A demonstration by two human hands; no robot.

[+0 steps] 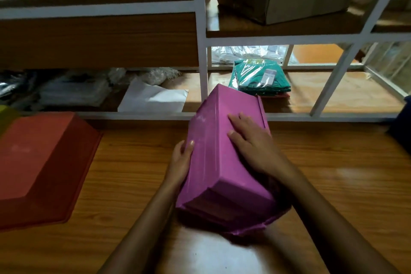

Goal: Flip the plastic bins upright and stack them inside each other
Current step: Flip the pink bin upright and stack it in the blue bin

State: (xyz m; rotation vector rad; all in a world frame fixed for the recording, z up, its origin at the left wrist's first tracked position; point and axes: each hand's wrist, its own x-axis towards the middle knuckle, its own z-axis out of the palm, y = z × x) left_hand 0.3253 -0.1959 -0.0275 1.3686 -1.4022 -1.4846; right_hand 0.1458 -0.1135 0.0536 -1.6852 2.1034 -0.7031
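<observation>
Our left hand (181, 161) grips the purple bin (213, 162) by its left wall, our right hand (253, 142) lies flat on its base — long axis running away from us.

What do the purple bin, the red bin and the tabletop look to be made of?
Purple bin: looks like moulded plastic, smooth, with a soft sheen and whitish scuffs.
Red bin: likely the same plastic, duller, with a one-piece flared rim.
Tabletop: wood or wood-look laminate, glossy, showing grain lines and reflected light.
</observation>
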